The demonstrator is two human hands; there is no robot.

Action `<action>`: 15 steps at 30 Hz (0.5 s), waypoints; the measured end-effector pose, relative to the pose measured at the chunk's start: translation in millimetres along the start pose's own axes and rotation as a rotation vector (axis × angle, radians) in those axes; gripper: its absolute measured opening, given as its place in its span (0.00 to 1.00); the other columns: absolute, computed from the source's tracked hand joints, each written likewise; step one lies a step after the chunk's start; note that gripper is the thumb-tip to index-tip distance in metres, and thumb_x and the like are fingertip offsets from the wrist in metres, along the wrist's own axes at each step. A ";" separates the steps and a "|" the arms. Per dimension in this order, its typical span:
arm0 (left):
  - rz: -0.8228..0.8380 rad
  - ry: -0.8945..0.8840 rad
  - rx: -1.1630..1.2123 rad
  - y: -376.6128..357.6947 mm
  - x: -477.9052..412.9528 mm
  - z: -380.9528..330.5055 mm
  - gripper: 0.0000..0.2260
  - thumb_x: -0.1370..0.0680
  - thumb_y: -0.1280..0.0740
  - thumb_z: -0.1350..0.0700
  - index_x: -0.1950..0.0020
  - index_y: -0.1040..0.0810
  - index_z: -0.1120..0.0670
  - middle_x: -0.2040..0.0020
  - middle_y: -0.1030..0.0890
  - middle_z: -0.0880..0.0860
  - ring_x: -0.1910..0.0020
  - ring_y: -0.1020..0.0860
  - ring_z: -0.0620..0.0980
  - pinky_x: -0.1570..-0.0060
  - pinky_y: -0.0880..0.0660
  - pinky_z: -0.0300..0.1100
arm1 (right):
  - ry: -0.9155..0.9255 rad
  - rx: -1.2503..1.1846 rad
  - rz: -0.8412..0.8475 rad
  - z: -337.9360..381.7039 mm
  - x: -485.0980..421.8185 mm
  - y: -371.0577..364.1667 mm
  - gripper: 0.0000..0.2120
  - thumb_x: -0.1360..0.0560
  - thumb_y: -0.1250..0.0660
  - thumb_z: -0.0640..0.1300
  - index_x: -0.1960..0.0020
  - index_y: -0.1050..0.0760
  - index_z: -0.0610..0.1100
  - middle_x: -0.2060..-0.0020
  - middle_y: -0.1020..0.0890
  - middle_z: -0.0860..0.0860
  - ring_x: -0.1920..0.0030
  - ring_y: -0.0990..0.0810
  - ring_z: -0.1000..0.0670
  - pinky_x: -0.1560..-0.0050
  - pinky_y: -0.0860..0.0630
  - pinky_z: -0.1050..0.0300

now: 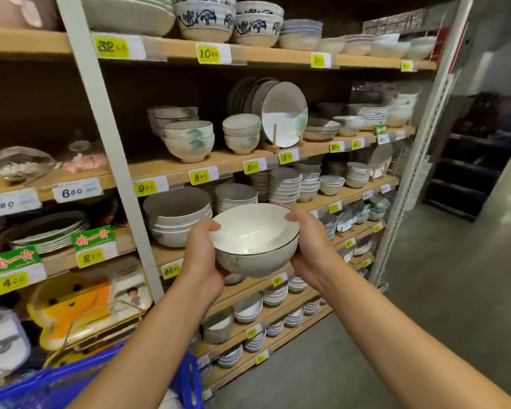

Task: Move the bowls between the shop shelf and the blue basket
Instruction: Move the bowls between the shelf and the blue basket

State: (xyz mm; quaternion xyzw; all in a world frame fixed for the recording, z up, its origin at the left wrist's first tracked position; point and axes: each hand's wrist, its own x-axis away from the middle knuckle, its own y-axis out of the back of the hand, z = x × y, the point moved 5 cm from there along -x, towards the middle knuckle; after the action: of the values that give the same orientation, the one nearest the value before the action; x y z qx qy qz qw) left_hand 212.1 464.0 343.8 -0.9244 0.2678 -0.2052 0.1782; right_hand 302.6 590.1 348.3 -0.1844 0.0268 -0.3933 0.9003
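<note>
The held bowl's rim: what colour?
A thin dark line on the white bowl; head view.

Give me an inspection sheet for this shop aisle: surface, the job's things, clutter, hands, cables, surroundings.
Surface: wooden shop shelves with yellow price tags along the front edges.
Job's things: white bowl with a dark rim, held in the air in front of the shelves, empty; blue basket at lower left, contents mostly out of view.
Clutter: stacked bowls on the shelf behind; plate standing upright in a wooden stand; orange packaged item at lower left.
Hands: left hand and right hand, each with a grip on one side of the bowl.
Cables: nothing seen.
Surroundings: grey floor to the right.
</note>
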 end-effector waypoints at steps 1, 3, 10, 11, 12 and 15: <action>0.000 -0.009 -0.001 -7.9 -4.4 -2.4 0.12 0.27 0.41 0.55 0.49 0.22 0.55 0.52 0.17 0.57 0.52 0.21 0.59 0.48 0.25 0.51 | 0.006 -0.003 0.001 5.1 -6.7 3.2 0.15 0.23 0.46 0.41 0.48 0.21 0.47 0.51 0.16 0.46 0.54 0.20 0.46 0.59 0.25 0.53; -0.005 -0.018 0.000 -20.9 -16.3 -8.0 0.16 0.28 0.41 0.55 0.43 0.22 0.56 0.47 0.18 0.59 0.47 0.21 0.61 0.42 0.26 0.56 | 0.015 0.001 0.012 14.4 -22.3 6.9 0.15 0.24 0.46 0.42 0.47 0.20 0.48 0.51 0.16 0.46 0.54 0.20 0.46 0.63 0.26 0.56; -0.014 -0.065 0.004 -44.8 -78.3 -40.1 0.11 0.27 0.42 0.56 0.50 0.22 0.54 0.52 0.17 0.57 0.52 0.21 0.59 0.53 0.22 0.50 | 0.021 -0.029 0.041 39.2 -90.9 -6.8 0.18 0.24 0.46 0.42 0.41 0.22 0.46 0.45 0.17 0.44 0.44 0.21 0.40 0.53 0.25 0.51; -0.013 -0.074 0.002 -47.0 -86.7 -46.4 0.11 0.27 0.42 0.57 0.50 0.22 0.54 0.52 0.17 0.57 0.52 0.20 0.59 0.54 0.23 0.50 | 0.023 -0.031 0.043 43.0 -100.4 -11.1 0.18 0.24 0.46 0.41 0.40 0.22 0.44 0.44 0.18 0.43 0.44 0.21 0.41 0.53 0.25 0.51; -0.014 -0.082 -0.005 -48.9 -94.7 -53.0 0.10 0.27 0.41 0.57 0.50 0.22 0.54 0.52 0.17 0.56 0.52 0.20 0.59 0.54 0.22 0.50 | 0.021 -0.038 0.043 46.6 -109.8 -15.0 0.18 0.24 0.45 0.41 0.39 0.23 0.43 0.45 0.17 0.44 0.46 0.21 0.42 0.55 0.26 0.52; -0.023 -0.120 -0.056 -52.2 -116.2 -75.4 0.13 0.27 0.40 0.55 0.46 0.22 0.53 0.50 0.18 0.56 0.49 0.21 0.60 0.49 0.22 0.55 | 0.001 -0.077 0.057 57.6 -134.5 -27.9 0.15 0.24 0.44 0.41 0.42 0.24 0.41 0.49 0.17 0.43 0.53 0.21 0.44 0.59 0.26 0.55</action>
State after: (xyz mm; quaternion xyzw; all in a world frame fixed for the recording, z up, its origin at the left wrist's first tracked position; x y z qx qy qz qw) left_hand 108.5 554.8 398.0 -0.9427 0.2516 -0.1440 0.1654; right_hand 201.6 687.2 398.8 -0.2180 0.0474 -0.3664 0.9033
